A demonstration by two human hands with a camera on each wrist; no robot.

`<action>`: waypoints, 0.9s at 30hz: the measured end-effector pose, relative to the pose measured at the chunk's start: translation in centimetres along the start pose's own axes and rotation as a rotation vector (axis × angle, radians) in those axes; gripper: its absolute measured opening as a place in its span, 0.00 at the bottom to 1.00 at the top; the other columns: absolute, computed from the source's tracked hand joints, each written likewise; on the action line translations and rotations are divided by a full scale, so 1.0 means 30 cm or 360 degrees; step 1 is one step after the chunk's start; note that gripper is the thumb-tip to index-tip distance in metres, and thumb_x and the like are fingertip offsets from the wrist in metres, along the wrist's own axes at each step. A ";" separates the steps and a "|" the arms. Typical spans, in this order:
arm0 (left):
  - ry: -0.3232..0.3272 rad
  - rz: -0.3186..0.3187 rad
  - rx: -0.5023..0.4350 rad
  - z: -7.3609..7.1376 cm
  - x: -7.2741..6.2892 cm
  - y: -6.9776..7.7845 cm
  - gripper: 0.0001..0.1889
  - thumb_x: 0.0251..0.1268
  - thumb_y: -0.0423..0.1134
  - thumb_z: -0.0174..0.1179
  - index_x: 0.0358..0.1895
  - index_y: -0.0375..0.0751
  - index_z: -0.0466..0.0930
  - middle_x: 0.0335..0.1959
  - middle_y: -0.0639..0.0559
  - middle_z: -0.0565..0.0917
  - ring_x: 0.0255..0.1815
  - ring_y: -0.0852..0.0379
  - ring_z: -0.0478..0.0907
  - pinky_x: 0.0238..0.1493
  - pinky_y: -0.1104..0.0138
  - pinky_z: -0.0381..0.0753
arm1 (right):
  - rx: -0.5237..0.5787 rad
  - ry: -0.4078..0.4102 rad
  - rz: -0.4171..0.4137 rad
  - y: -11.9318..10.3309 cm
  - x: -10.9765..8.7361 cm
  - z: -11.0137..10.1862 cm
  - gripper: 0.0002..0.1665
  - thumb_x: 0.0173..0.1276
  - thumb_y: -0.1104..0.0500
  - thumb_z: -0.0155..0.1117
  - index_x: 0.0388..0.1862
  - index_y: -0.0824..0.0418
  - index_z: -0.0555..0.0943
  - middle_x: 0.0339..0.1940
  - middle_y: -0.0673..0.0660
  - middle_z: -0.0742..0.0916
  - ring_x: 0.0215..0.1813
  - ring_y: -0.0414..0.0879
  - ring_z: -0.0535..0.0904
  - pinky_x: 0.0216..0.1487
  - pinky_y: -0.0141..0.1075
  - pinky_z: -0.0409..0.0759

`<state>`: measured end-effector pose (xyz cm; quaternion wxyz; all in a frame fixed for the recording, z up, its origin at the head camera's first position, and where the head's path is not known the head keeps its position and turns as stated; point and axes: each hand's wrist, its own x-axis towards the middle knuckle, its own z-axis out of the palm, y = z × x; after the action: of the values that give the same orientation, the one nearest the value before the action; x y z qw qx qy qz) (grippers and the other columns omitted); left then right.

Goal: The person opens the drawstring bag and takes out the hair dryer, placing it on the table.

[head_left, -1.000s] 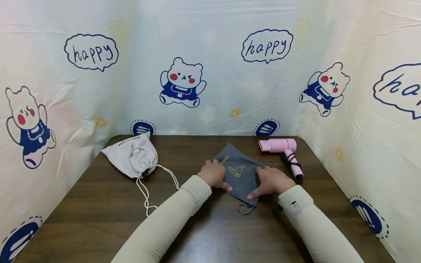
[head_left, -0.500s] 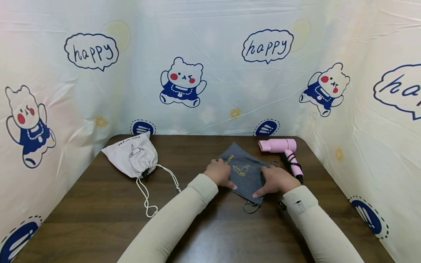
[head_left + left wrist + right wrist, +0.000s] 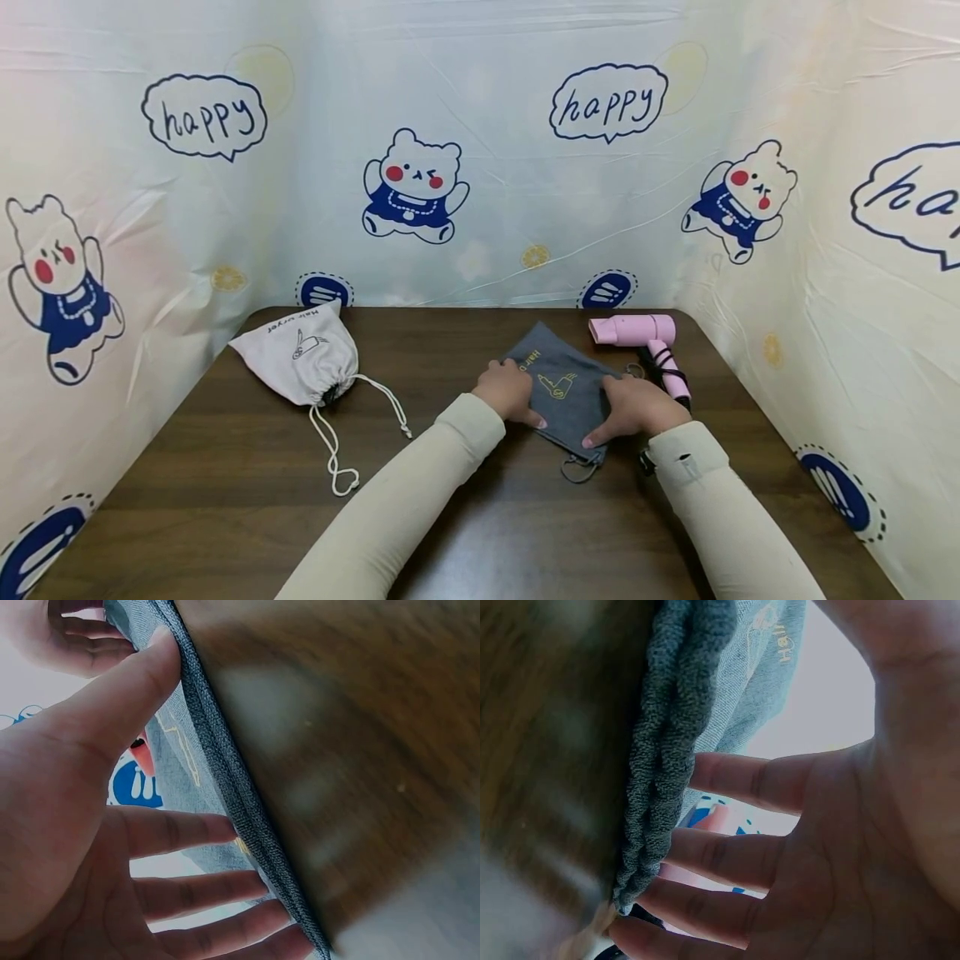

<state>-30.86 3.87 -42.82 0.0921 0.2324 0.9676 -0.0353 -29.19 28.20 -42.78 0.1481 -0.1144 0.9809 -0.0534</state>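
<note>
A grey drawstring bag (image 3: 564,410) with yellow "Hair dryer" print lies flat on the table, turned at an angle. My left hand (image 3: 512,394) touches its left edge, the fingers fairly straight. In the left wrist view, the thumb and fingertips meet the bag's seamed edge (image 3: 229,780). On the opposite side, my right hand (image 3: 636,408) rests against the right edge with fingers extended; the right wrist view has its fingertips along the bag's thick double edge (image 3: 667,742). A grey cord loop (image 3: 581,471) sticks out at the near corner.
Behind my right hand lies a pink hair dryer (image 3: 632,331) with a black cord wrapped around its handle. A white drawstring bag (image 3: 311,354) lies at the back left, its cords (image 3: 330,454) trailing toward me. A printed curtain (image 3: 495,167) encloses the brown table (image 3: 465,533).
Both hands and the grey bag have slid slightly to the right together, the bag coming closer to the hair dryer. The white bag and hair dryer stay where they were.
</note>
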 end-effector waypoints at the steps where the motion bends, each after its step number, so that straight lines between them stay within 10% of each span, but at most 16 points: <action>1: 0.0002 0.0002 -0.0003 -0.002 0.000 0.002 0.40 0.58 0.74 0.65 0.60 0.43 0.86 0.66 0.36 0.75 0.60 0.39 0.74 0.44 0.54 0.85 | 0.0005 -0.0005 0.0009 0.002 0.001 -0.001 0.76 0.38 0.18 0.78 0.73 0.70 0.69 0.69 0.72 0.77 0.69 0.67 0.75 0.69 0.61 0.72; 27: -0.0015 -0.0019 0.0010 -0.008 0.065 0.040 0.41 0.56 0.75 0.65 0.61 0.45 0.86 0.68 0.38 0.75 0.62 0.39 0.73 0.48 0.52 0.85 | 0.0030 -0.0063 0.0038 0.046 0.011 -0.019 0.74 0.40 0.22 0.80 0.72 0.72 0.68 0.68 0.75 0.77 0.69 0.68 0.74 0.70 0.62 0.71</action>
<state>-32.06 5.82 -43.00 0.0958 0.2268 0.9684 -0.0400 -29.95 29.49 -42.52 0.1693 -0.1024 0.9785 -0.0586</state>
